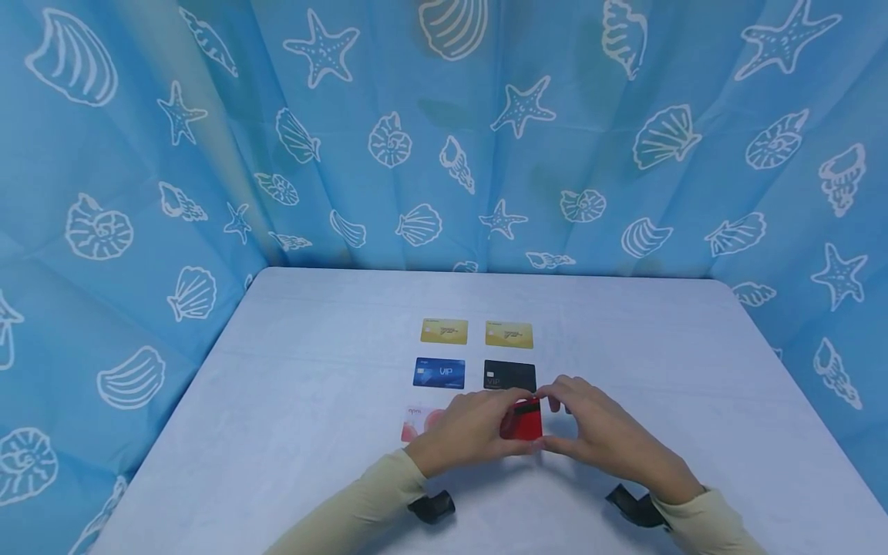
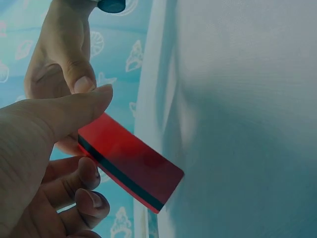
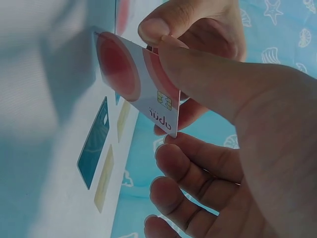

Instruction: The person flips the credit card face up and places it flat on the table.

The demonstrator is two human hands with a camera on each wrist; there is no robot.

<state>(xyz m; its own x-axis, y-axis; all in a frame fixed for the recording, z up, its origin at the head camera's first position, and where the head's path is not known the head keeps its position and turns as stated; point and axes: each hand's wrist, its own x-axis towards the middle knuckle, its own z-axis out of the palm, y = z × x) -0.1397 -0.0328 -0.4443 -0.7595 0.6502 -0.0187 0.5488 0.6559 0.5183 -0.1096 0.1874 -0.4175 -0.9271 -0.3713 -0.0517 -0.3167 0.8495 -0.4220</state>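
Note:
Both hands hold one bank card up on edge above the white table. Its red back (image 1: 529, 426) with a black stripe faces the head camera; its white front (image 3: 141, 94) with pink circles and a chip shows in the right wrist view. My left hand (image 1: 468, 428) pinches it between thumb and fingers at its long edges. Opposite, my right hand (image 1: 607, 432) grips the end corners with thumb and index finger, its other fingers loosely curled. Left of the held card lies a matching white-and-pink card (image 1: 416, 422), partly hidden by the left hand.
Beyond the hands, a blue VIP card (image 1: 439, 373) and a black VIP card (image 1: 509, 375) lie flat. Two gold cards, one left (image 1: 444, 331) and one right (image 1: 509, 335), form the row behind. A blue shell-patterned curtain (image 1: 444, 139) surrounds the white table (image 1: 312, 347).

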